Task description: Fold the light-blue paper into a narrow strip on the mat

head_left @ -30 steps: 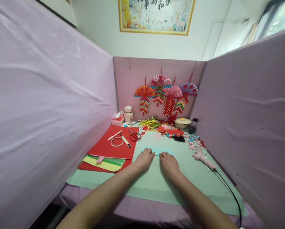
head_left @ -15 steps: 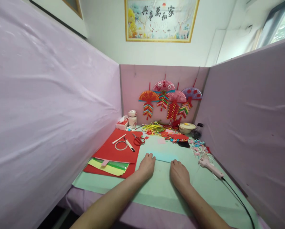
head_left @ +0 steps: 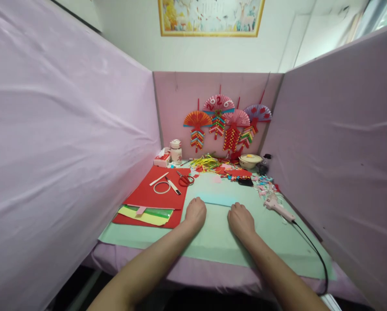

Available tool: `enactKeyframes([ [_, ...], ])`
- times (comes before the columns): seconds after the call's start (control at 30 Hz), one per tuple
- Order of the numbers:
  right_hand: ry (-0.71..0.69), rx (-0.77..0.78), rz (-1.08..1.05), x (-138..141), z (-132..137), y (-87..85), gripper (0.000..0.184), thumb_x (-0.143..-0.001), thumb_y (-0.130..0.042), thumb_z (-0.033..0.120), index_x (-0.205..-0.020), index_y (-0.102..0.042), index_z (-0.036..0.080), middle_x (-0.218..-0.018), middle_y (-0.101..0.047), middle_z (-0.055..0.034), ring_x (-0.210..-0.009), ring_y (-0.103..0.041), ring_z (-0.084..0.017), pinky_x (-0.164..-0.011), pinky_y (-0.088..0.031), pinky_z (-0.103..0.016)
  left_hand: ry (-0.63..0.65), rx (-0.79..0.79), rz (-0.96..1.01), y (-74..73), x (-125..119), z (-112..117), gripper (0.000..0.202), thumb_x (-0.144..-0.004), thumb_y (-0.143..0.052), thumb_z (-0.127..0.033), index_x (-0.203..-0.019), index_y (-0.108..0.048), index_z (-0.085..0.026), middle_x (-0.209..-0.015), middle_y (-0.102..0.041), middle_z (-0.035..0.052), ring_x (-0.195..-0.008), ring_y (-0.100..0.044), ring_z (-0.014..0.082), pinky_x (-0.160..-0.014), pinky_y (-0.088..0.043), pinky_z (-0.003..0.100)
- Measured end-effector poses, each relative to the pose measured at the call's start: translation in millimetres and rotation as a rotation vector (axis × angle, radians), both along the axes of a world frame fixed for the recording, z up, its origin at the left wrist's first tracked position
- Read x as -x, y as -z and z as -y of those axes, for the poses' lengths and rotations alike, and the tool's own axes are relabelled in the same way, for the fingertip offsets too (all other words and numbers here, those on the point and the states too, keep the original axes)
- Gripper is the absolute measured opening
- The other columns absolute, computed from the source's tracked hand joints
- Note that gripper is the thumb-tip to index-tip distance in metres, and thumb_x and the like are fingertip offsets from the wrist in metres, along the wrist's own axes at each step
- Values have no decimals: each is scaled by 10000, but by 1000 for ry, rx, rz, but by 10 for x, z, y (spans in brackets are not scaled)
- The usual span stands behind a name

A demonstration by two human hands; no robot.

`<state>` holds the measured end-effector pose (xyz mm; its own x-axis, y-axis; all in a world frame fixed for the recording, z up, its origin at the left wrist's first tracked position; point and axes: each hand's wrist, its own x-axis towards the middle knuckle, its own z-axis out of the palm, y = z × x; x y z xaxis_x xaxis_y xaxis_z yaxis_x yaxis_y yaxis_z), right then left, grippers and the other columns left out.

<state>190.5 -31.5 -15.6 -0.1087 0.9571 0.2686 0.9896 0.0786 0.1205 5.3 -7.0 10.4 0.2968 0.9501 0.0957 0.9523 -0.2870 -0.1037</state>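
A light blue strip of paper (head_left: 217,200) lies crosswise on the pale green table cover, its long side toward me. At its left end is my left hand (head_left: 196,213), fingers curled and closed on the paper's edge. My right hand (head_left: 241,218) grips the other end in the same way, thumb and fingers pressed together. Both sets of fingertips are partly hidden behind the knuckles. Left of my left hand lies a stack of red sheets (head_left: 167,201) with yellow and green paper (head_left: 148,215) between them.
On the red sheets rest scissors (head_left: 185,179), a utility knife (head_left: 174,186) and a roll of tape (head_left: 161,187). A corded glue gun (head_left: 279,208) lies at right. Paper scraps (head_left: 232,172), a lidded bowl (head_left: 250,161) and a bottle (head_left: 176,152) stand behind. Paper fans (head_left: 218,106) hang at back.
The camera view has tilted downward, so everything sits higher in the picture. Both hands still hold the blue paper at its two ends, with little visible movement.
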Motion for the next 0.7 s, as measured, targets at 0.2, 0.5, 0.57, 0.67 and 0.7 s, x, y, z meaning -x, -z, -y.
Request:
enactKeyframes([
  [0.2, 18, 132, -9, -78, -10, -147, 309, -899, -392, 64, -975, -690, 97, -1018, -628, -160, -955, -563, -225, -728, -378, -282, -1, 26, 24, -23, 39, -34, 313, -908, -385, -65, -1017, -676, -35, -983, -632, 191, -944, -612, 252, -829, -453, 349],
  [0.5, 0, 229, 5, -132, -6, -295, 301, -880, -422, 65, -988, -700, 102, -1050, -616, -169, -982, -559, -237, -723, -385, -286, 11, 25, 77, 20, 75, -47, 319, -961, -354, -142, -1022, -657, -67, -1044, -610, 177, -974, -592, 254, -813, -439, 358],
  [0.57, -1, 234, -6, -138, 8, -304, 297, -890, -421, 80, -992, -698, 111, -1059, -616, -170, -986, -558, -238, -736, -384, -290, 11, 17, 90, 19, 78, -18, 328, -968, -338, -150, -1038, -648, -68, -1056, -605, 180, -976, -587, 255, -813, -437, 363],
  [0.67, -3, 207, -9, -149, 17, -292, 302, -900, -409, 85, -987, -696, 119, -1060, -619, -164, -978, -560, -235, -727, -373, -289, 16, 4, 92, 14, 76, 34, 329, -960, -328, -120, -1055, -637, -60, -1063, -602, 178, -980, -583, 257, -818, -431, 368],
  [0.7, -4, 201, -6, -153, 10, -287, 303, -899, -407, 81, -984, -695, 118, -1055, -622, -162, -973, -562, -234, -720, -369, -288, 11, -1, 90, 12, 76, 44, 327, -955, -330, -109, -1057, -636, -58, -1065, -602, 176, -981, -583, 257, -816, -430, 367],
])
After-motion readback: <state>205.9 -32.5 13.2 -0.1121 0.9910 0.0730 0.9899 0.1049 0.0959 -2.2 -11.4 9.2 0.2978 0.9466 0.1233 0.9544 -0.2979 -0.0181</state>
